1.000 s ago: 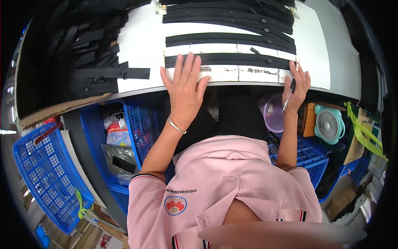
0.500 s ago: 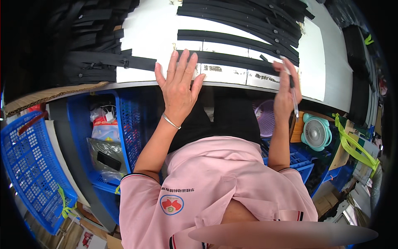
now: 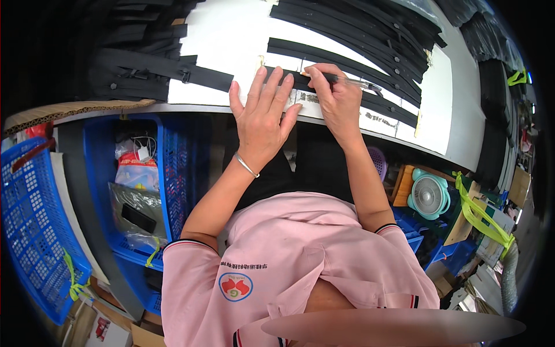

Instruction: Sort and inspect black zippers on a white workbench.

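My left hand (image 3: 263, 121) lies flat, fingers spread, its fingertips on the left end of a black fabric strip (image 3: 376, 108) near the table's front edge. Closed around a pen (image 3: 363, 84) with a clear barrel is my right hand (image 3: 340, 107). It rests on the same strip, just right of my left fingers. Those fingers hide part of the pen's tip end, so whether the tip touches the strip I cannot tell. Another black strip (image 3: 329, 56) runs parallel just beyond it. White board (image 3: 231, 34) with dark marks lies under the strips.
More black strips (image 3: 352, 29) lie at the far right, and a dark heap of strips (image 3: 133, 52) covers the left. Below the table edge (image 3: 196, 108) stand blue plastic baskets (image 3: 49, 225) and a small green fan (image 3: 429, 195). A phone (image 3: 139, 218) lies in one basket.
My right hand has swung left with the pen and come down on the near strip beside my left hand. The left hand still lies flat at the strip's end. The whole view has shifted slightly.
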`<state>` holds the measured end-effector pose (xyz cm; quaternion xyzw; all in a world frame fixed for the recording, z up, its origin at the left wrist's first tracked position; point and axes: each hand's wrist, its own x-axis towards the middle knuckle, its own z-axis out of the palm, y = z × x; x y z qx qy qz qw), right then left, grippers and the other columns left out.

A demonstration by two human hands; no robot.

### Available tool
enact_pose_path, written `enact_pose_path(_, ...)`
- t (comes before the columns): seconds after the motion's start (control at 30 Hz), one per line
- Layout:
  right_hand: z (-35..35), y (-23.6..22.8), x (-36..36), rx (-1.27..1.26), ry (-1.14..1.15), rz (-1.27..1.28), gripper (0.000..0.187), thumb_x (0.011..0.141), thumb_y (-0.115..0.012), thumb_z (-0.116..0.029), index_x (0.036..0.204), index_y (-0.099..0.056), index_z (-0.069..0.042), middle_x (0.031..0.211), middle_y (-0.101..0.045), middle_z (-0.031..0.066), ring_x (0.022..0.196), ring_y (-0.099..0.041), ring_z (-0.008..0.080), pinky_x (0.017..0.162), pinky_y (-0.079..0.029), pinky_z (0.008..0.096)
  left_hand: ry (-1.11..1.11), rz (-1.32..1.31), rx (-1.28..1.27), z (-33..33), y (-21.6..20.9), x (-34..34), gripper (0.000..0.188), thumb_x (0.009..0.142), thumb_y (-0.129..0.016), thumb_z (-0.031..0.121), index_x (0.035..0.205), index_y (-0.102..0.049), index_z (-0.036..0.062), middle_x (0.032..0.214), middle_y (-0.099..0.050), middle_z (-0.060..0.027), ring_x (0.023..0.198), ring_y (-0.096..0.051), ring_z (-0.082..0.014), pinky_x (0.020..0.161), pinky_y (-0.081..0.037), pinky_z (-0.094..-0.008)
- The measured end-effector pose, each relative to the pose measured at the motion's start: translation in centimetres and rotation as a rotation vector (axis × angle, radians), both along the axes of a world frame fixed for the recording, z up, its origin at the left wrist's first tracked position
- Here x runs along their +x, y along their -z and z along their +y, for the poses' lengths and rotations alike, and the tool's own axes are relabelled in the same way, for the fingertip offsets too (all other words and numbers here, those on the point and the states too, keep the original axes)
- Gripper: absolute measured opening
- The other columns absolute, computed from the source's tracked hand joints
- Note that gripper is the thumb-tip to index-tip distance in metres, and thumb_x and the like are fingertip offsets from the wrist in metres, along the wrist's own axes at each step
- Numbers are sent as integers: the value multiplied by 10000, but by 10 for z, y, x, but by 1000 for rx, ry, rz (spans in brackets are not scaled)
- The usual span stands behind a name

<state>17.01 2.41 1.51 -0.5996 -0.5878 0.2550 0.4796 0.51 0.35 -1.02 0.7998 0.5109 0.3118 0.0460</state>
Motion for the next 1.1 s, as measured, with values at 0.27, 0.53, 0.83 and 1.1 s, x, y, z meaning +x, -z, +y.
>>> enact_pose_path(0.27, 1, 1, -2, 1, -17, -25, 181, 979, -688, -123, 930, -741, 44, 974, -759, 65, 665, -690, 133, 583, -505, 249, 8, -30, -6, 1, 1, 0, 513, 913, -735, 312, 1397, -640, 171, 1466, -590, -31, 1432, -460, -242, 1202, -140, -556)
enact_pose_path(0.53, -5, -6, 1, -86, -80, 109, 192, 981, -663, -101, 916, -739, 63, 865, -754, 69, 662, -650, 100, 591, -495, 237, -8, -10, 3, 1, 2, 0, 507, 908, -735, 309, 1390, -649, 179, 1460, -597, -29, 1433, -459, -240, 1204, -133, -553)
enact_pose_path(0.83, -5, 0, 3, -73, -157, 70, 216, 993, -637, -102, 900, -743, 62, 846, -748, 53, 666, -627, 76, 599, -487, 235, 0, -2, 29, 2, 3, 3, 493, 895, -746, 316, 1349, -664, 144, 1439, -598, -45, 1415, -473, -256, 1203, -129, -583)
enact_pose_path(1.1, -30, -20, 44, 87, 75, 188, 182, 990, -635, -103, 913, -735, 29, 789, -745, 61, 651, -627, 72, 599, -488, 223, 14, 18, 26, 2, 5, 1, 509, 896, -752, 293, 1372, -652, 142, 1439, -606, -55, 1426, -464, -262, 1206, -123, -575)
